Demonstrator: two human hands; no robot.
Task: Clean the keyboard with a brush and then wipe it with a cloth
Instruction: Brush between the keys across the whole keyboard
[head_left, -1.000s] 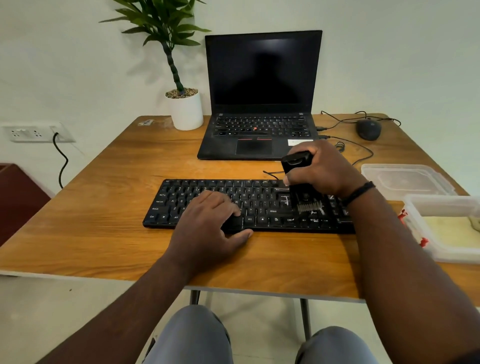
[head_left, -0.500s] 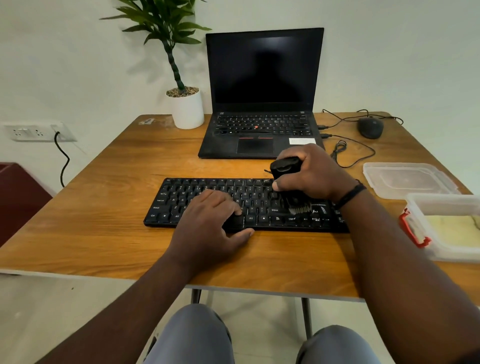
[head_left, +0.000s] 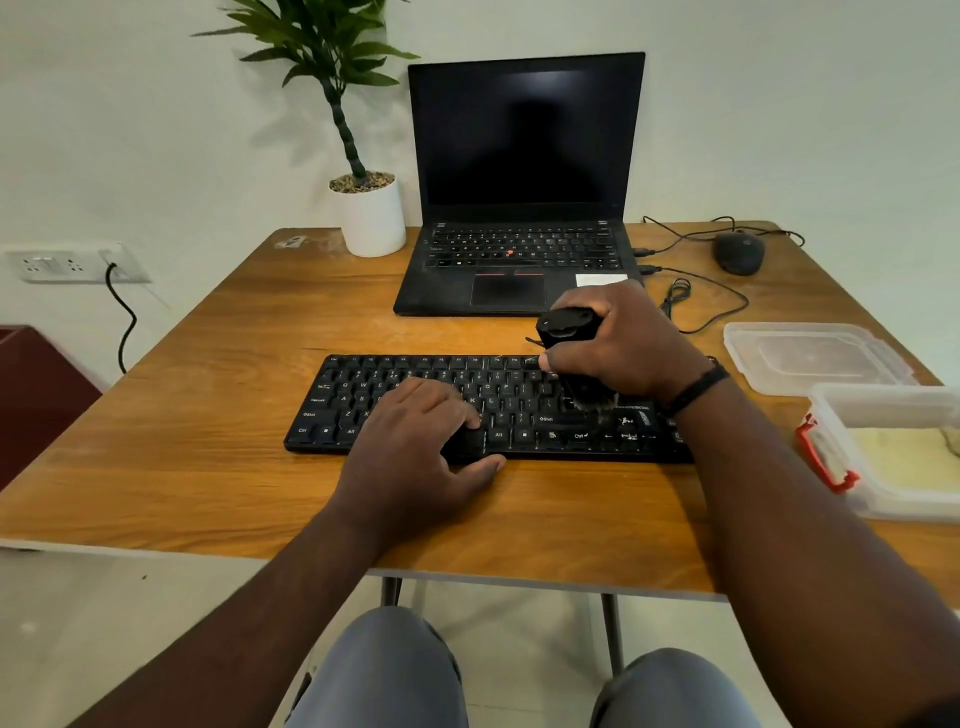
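A black keyboard (head_left: 519, 410) lies across the middle of the wooden table (head_left: 208, 467). My right hand (head_left: 628, 343) grips a black brush (head_left: 569, 332) upright, its bristles pressed on the keys at the keyboard's right part. My left hand (head_left: 415, 441) rests palm down on the keyboard's lower middle, fingers over the keys and thumb along the front edge, holding it steady. A pale yellow cloth (head_left: 904, 457) lies inside a clear box at the right edge.
An open black laptop (head_left: 524, 208) stands behind the keyboard, with a potted plant (head_left: 371, 213) to its left. A black mouse (head_left: 738, 252) and cables lie at the back right. A clear lid (head_left: 810, 356) and the clear box (head_left: 883, 405) with a red clip sit to the right.
My right hand has swept the brush leftward over the keyboard's right part. The left hand has stayed in place on the keyboard.
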